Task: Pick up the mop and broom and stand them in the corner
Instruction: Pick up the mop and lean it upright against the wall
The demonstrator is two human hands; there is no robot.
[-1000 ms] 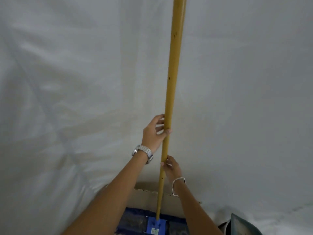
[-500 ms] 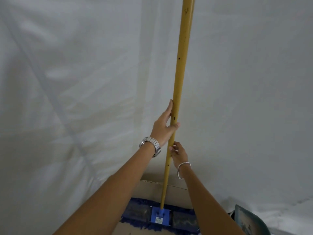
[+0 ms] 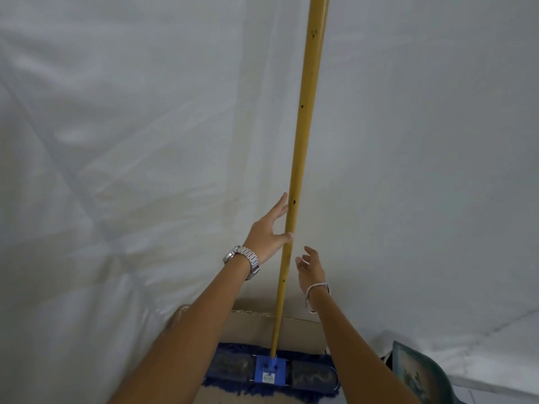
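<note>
The mop stands almost upright against the white corner, its long yellow handle running up out of the frame. Its flat blue head rests on brown cardboard at the bottom. My left hand is flat and spread, with thumb and fingertips touching the handle's left side at mid-height. My right hand hovers just right of the handle, fingers apart, not touching it. No broom is in view.
White plastic-covered walls meet in a corner behind the mop. A cardboard piece lines the floor and wall base. A dark teal object sits at the lower right.
Both hands have loosened from the handle. My left hand slid up and went from a grip to a flat touch; my right hand let go and drew off to the right.
</note>
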